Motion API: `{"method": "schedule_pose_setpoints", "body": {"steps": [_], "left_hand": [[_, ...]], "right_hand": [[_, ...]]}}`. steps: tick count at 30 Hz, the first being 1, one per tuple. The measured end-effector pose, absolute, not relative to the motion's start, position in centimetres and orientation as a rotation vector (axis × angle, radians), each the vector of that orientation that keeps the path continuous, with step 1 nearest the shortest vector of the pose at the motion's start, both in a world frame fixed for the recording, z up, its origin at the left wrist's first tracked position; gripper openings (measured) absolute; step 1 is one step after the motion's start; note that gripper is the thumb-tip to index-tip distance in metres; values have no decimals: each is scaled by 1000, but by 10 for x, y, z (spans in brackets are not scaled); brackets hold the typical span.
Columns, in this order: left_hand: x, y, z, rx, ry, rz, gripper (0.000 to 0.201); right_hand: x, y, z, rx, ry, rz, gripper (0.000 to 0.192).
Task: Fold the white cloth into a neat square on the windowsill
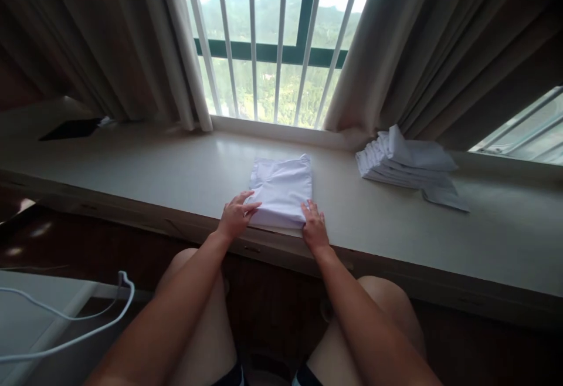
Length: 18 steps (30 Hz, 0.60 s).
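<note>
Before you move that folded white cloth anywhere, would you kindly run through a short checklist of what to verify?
1. Left hand on the folded cloth: ok, fingers lie on its near left corner.
2. Right hand on the cloth: ok, at its near right corner.
3. Cloth folded flat: ok.
4. Cloth fully on the ledge: ok, though close to the front edge.
5. Stack of folded cloths tidy: not ok, a loose piece trails out.

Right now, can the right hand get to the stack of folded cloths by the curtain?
Probably yes. The right hand rests on the near edge of the folded cloth, and only bare ledge lies between it and the stack. Nothing blocks the way, though it may need a stretch to the right.
</note>
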<state>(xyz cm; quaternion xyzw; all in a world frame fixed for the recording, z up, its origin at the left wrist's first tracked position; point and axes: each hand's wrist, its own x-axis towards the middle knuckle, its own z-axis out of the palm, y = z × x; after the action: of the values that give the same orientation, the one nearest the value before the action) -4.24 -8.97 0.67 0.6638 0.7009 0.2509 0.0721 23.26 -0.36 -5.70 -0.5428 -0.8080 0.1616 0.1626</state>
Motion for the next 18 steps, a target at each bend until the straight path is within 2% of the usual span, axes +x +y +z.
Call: {"method": "schedule_pose_setpoints", "body": {"steps": [5, 13, 18], "left_hand": [[-30, -94, 4, 2146, 1994, 619, 34], [-29, -105, -24, 2393, 2029, 489, 43], [-35, -109, -41, 2456, 2100, 539, 33]], "right_hand": [[236, -2, -58, -1517, -2224, 492, 79], [243, 0, -54, -1495, -2231, 516, 74], [252, -4, -53, -1474, -2390, 466, 82]]}}
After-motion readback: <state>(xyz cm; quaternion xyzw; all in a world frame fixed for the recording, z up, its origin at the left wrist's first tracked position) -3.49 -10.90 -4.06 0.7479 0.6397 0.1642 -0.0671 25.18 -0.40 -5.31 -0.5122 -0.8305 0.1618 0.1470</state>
